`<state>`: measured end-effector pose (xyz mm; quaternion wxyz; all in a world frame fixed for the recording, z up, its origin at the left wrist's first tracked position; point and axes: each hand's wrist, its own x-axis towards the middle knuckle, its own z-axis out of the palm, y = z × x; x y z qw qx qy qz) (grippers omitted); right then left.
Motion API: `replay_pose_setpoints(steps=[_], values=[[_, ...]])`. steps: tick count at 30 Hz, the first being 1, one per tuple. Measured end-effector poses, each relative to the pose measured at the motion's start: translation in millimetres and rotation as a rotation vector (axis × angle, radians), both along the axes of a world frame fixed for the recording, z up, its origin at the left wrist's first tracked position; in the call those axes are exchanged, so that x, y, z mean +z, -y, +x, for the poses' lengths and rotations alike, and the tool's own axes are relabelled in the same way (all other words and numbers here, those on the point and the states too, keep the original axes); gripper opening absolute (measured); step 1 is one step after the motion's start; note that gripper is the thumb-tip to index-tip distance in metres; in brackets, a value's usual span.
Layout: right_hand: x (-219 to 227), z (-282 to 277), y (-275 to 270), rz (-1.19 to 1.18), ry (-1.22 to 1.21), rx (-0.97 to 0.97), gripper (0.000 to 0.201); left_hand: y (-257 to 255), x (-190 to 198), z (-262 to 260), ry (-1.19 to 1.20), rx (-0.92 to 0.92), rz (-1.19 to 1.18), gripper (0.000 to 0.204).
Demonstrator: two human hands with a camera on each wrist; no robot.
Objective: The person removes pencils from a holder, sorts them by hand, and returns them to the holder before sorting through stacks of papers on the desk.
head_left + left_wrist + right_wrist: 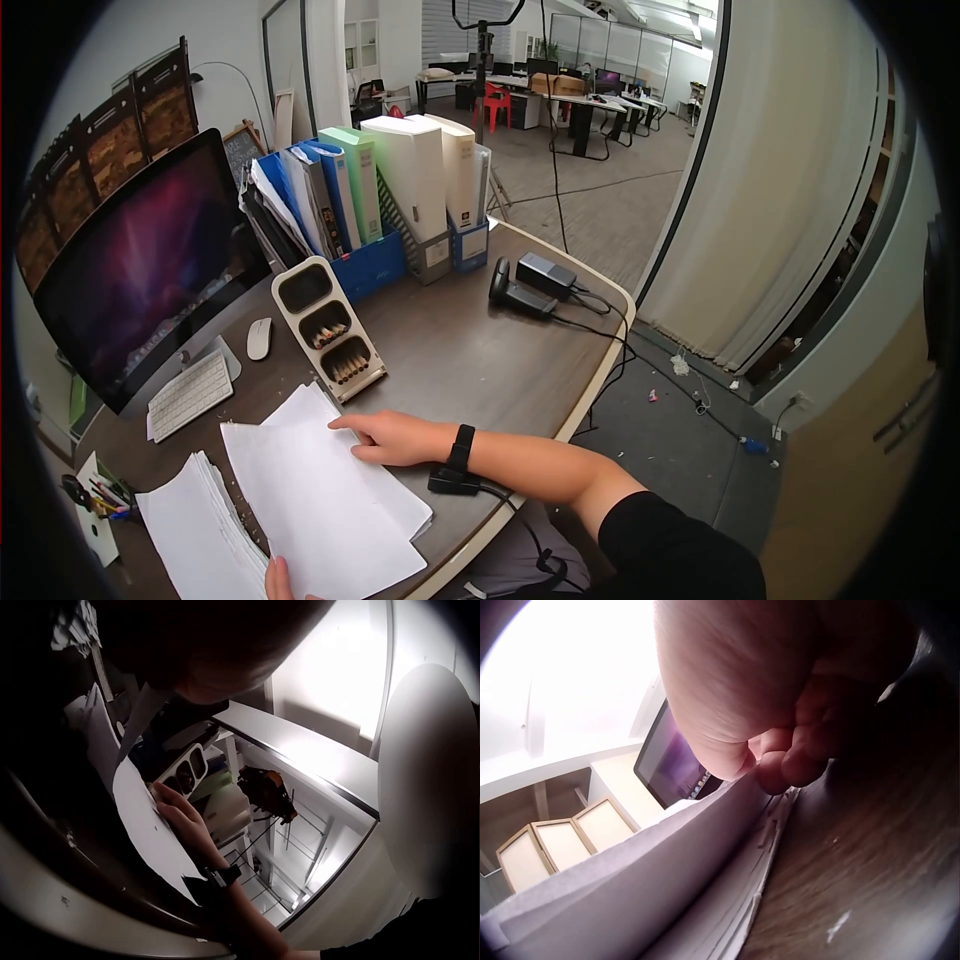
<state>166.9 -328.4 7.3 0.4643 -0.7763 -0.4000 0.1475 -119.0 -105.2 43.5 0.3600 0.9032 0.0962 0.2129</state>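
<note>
A loose stack of white paper (320, 490) lies at an angle on the desk. From its right side, my right hand (392, 438) pinches the edge of the upper sheets between thumb and fingers; in the right wrist view the fingertips (780, 769) meet at the raised sheet edge (652, 862). At the stack's near left edge, my left hand (282, 580) holds the paper, mostly cut off by the frame. The left wrist view shows that hand (217, 679) dark and blurred above the curved sheet (146, 817). A second stack (200, 530) is to the left.
Beyond the paper stand a tray with three compartments (368, 372), a mouse (259, 339), a keyboard (192, 395) and a monitor (150, 280). Binders (410, 180) line the far edge. A black scanner (515, 295) with cables is at the right, a pen holder (112, 492) at the left.
</note>
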Motion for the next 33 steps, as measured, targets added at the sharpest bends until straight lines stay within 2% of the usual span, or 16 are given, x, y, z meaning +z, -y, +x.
replay_pose_setpoints(steps=[1,2,6,8,9,10,12,14,16,18,22,26,30,33], values=[[-1.9,1.0,-0.1,-0.004,0.000,-0.003,0.054,0.9,3.7,-2.2,-0.009,0.015,-0.099,0.058],[-4.8,2.5,-1.0,-0.010,0.005,0.001,0.054,-2.9,2.6,-6.4,-0.009,0.010,-0.100,0.058],[-0.2,1.1,-1.8,-0.032,-0.015,-0.007,0.056,-26.4,3.4,-20.6,0.094,0.009,0.000,0.057],[-6.2,2.8,0.7,-0.024,-0.008,-0.032,0.057,-32.9,10.7,-26.1,0.284,0.065,-0.397,0.059],[-8.2,0.9,-3.0,-0.014,-0.001,-0.035,0.058,-36.7,17.3,-29.4,0.301,0.068,-0.564,0.062],[3.1,-3.6,-0.9,-0.061,-0.045,-0.042,0.060,-42.4,22.4,-33.3,0.296,0.126,-0.544,0.062],[-6.9,-4.5,-1.6,0.017,0.037,-0.054,0.060,-57.9,27.1,-44.0,0.365,0.250,-0.905,0.065],[4.0,-10.6,-3.4,-0.042,-0.030,-0.132,0.061,-73.0,24.5,-46.2,0.604,0.080,-0.929,0.058],[5.2,-10.2,-7.5,-0.088,0.015,-0.160,0.061,-93.5,28.9,-57.9,0.544,0.305,-0.901,0.056],[-6.0,-7.3,-10.6,0.043,-0.007,-0.168,0.062,-118.7,25.6,-71.9,0.459,0.395,-0.905,0.071],[9.8,-14.0,-10.7,-0.071,-0.053,-0.216,0.063,-152.0,12.8,-92.1,0.377,0.400,-0.929,0.067],[9.1,-15.5,-13.0,-0.068,-0.065,-0.225,0.063,-169.9,11.5,-93.1,0.350,0.386,-0.959,0.067],[10.0,-17.1,-15.2,-0.049,-0.037,-0.227,0.062,-173.0,12.8,-84.8,0.267,0.420,-0.967,0.067],[10.5,-18.1,-16.6,-0.043,-0.020,-0.226,0.061,-173.3,12.0,-79.0,0.200,0.462,-0.869,0.065]])
